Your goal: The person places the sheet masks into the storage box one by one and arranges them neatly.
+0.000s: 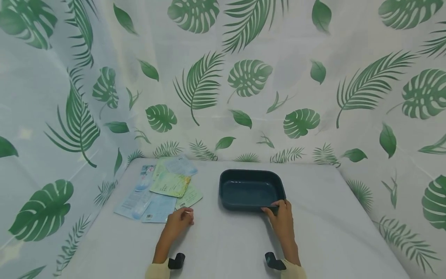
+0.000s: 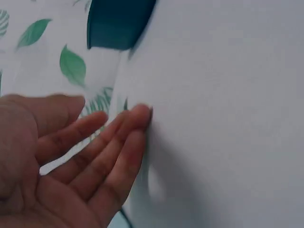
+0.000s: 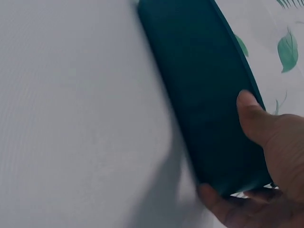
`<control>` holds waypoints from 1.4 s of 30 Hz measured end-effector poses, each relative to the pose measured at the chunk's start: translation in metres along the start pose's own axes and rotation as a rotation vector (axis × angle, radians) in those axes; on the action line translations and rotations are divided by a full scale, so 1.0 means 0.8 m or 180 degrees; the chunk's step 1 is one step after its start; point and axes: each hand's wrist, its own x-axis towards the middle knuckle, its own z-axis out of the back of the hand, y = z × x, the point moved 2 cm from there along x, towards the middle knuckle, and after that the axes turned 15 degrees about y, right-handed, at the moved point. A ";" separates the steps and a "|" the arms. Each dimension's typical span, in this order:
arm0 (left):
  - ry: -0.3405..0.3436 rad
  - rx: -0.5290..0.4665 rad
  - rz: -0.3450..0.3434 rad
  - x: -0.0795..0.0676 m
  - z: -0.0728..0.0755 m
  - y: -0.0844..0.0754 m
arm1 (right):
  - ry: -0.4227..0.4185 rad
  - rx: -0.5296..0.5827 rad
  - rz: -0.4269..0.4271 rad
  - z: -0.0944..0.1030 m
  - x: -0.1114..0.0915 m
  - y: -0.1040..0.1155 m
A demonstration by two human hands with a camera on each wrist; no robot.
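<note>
A dark teal rectangular dish [image 1: 251,190] with rounded corners stands on the white table, its hollow facing up. My right hand [image 1: 283,220] grips its near right corner. In the right wrist view the thumb [image 3: 254,116] presses the dish's outer side [image 3: 204,95], while the other fingers reach round the end, partly hidden. My left hand [image 1: 180,221] is just in front of a pile of flat sachets, its fingers loosely bent and holding nothing. Among the sachets are a yellow-green one [image 1: 170,184] on top and a pale blue one [image 1: 159,209] nearest me.
More sachets overlap at the left of the table, including a blue and white one [image 1: 134,203] and a green one [image 1: 189,197]. A white curtain [image 1: 258,131] printed with green leaves hangs behind the table and along both sides.
</note>
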 end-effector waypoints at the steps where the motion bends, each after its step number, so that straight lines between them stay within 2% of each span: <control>1: -0.0161 0.0043 0.0001 0.005 0.007 0.001 | 0.0004 0.0031 0.0048 -0.001 0.000 -0.002; 3: -0.0642 0.0217 0.0015 0.015 0.023 0.006 | 0.0039 0.0151 0.0118 -0.002 0.000 -0.009; 7: -0.1684 0.0588 0.0200 0.030 0.053 0.024 | 0.0187 0.0483 0.0116 -0.006 -0.007 -0.024; 8: -0.1836 0.0616 0.0245 0.032 0.059 0.029 | 0.0239 0.0554 0.0079 -0.006 -0.009 -0.027; 10: -0.1970 0.0663 0.0350 0.037 0.069 0.038 | 0.0339 0.0666 0.0024 -0.006 -0.014 -0.032; 12: -0.1944 0.0712 0.0434 0.042 0.078 0.045 | 0.0420 0.0723 -0.0005 -0.006 -0.017 -0.035; 18: -0.1508 0.0968 0.0937 0.053 0.089 0.058 | 0.0531 0.0910 -0.0009 -0.009 -0.015 -0.040; 20: -0.1473 0.1108 0.1075 0.055 0.090 0.060 | 0.0539 0.0898 -0.0024 -0.012 -0.016 -0.042; 23: -0.1521 0.1270 0.1141 0.057 0.091 0.064 | 0.0528 0.0865 -0.0047 -0.016 -0.019 -0.043; 26: -0.1644 0.1268 0.1014 0.059 0.092 0.066 | 0.0472 0.0779 -0.0037 -0.016 -0.022 -0.043; 30: -0.1809 0.0924 0.0523 0.063 0.096 0.061 | 0.0355 0.0629 -0.0024 -0.011 -0.022 -0.044; 33: -0.1787 0.0668 0.0234 0.067 0.100 0.056 | 0.0317 0.0658 -0.0006 -0.006 -0.019 -0.045; 35: -0.1726 0.0486 0.0220 0.068 0.103 0.054 | 0.0326 0.0735 0.0010 -0.004 -0.019 -0.045; 40: -0.1500 0.0052 0.0365 0.067 0.114 0.052 | 0.0354 0.0876 0.0019 -0.005 -0.018 -0.045; 42: -0.1437 -0.0002 0.0371 0.067 0.119 0.047 | 0.0332 0.0895 0.0026 -0.005 -0.019 -0.046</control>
